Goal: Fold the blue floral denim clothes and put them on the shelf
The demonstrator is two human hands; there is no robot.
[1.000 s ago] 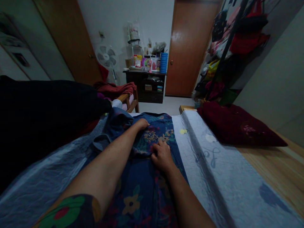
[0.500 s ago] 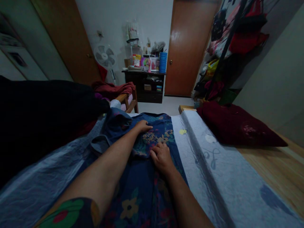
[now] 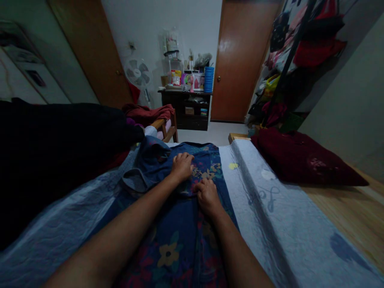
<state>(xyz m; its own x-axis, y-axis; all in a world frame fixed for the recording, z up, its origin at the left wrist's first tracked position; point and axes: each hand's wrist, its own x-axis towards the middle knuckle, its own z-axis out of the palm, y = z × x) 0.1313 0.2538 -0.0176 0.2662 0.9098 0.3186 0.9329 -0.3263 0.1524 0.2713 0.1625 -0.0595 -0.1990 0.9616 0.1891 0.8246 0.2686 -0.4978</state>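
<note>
A dark blue garment (image 3: 168, 228) with a floral print lies spread lengthwise on the bed, its far part folded over. A sleeve (image 3: 133, 182) with a visible cuff opening sticks out at the left. On the folded part rests my left hand (image 3: 182, 166), palm down, with its fingers somewhat apart on the cloth. Nearer to me and to the right, my right hand (image 3: 207, 196) has its fingers curled on the garment by the fold's edge. The cloth beneath both palms is hidden.
A light printed sheet (image 3: 255, 192) covers the bed. Black cloth (image 3: 60, 144) is heaped at the left. On the right, a dark red cushion (image 3: 303, 160) lies near the wooden bed edge. Beyond stand a fan (image 3: 139, 74), a dark cabinet (image 3: 186, 120) and a brown door (image 3: 234, 64).
My left hand has drawn slightly nearer to me and its fingers have loosened from a pinch to lie on the cloth. My right hand stays by the fold. The view has shifted slightly.
</note>
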